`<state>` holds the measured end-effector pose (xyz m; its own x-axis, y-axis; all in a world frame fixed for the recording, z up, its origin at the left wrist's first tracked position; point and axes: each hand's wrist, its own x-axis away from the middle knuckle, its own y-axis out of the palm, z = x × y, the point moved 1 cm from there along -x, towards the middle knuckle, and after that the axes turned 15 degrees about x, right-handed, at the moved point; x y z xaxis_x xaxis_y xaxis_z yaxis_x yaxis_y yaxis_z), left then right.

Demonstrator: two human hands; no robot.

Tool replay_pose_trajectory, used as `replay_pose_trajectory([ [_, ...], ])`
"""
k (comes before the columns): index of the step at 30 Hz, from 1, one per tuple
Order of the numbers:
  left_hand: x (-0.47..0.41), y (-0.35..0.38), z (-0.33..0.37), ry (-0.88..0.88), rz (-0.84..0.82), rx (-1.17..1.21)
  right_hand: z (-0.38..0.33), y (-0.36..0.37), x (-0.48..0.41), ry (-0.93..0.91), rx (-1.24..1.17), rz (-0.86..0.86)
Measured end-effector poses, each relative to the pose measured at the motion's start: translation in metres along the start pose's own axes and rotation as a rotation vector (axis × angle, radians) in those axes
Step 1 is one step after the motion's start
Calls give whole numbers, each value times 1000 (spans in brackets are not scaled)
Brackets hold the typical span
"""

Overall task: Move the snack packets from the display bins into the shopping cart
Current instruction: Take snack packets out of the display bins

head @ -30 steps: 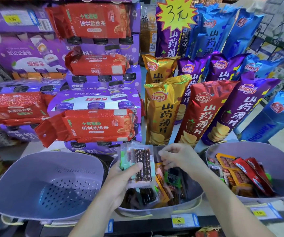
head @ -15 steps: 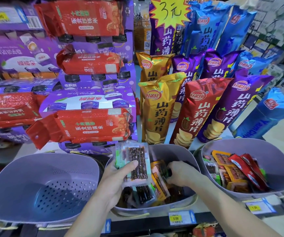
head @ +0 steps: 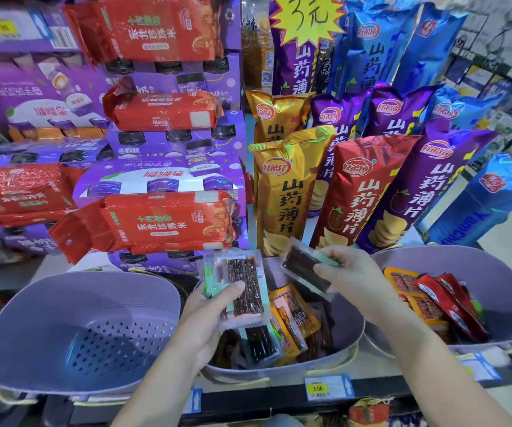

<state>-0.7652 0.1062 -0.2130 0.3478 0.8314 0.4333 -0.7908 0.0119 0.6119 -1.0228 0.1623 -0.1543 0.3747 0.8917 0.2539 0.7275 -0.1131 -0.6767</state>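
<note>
Three lavender display bins stand in a row on the shelf edge. My left hand (head: 208,315) holds a small stack of clear snack packets (head: 244,285) with dark sticks inside, upright over the middle bin (head: 345,343). My right hand (head: 350,272) pinches one more dark-stick packet (head: 302,266), lifted above that bin and tilted toward the stack. Orange and dark packets (head: 291,309) lie loose in the middle bin. The right bin (head: 495,278) holds red and orange packets (head: 436,300). The left bin (head: 73,328) has nothing in it. No shopping cart is in view.
Tall chip bags (head: 285,192) in gold, red, purple and blue stand right behind the bins. Purple drink cartons (head: 162,177) and red rice bags (head: 168,223) are stacked at back left. A yellow 3.00 price tag (head: 318,388) sits on the shelf rail.
My right hand has come up out of the middle bin with a dark-stick packet pinched in it. My left hand keeps its stack in about the same place.
</note>
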Motion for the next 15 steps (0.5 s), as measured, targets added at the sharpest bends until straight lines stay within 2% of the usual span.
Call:
replay_pose_trajectory([
  [2, 2, -2, 2, 23, 20, -3, -2, 4, 5, -19, -428, -211],
  [4, 4, -3, 3, 43, 27, -10, -7, 15, 9, -29, -665, -373],
  [5, 6, -3, 2, 46, 25, -2, -11, 23, 12, -31, -667, -393],
  [8, 9, -1, -1, 33, -12, 25, -27, 51, 19, -26, -485, -307],
  [11, 11, 0, -4, 37, -26, 26, -37, 68, 20, 18, -481, -223],
  [15, 12, -5, -1, 86, -10, -21, -41, 74, 18, -105, -236, -227],
])
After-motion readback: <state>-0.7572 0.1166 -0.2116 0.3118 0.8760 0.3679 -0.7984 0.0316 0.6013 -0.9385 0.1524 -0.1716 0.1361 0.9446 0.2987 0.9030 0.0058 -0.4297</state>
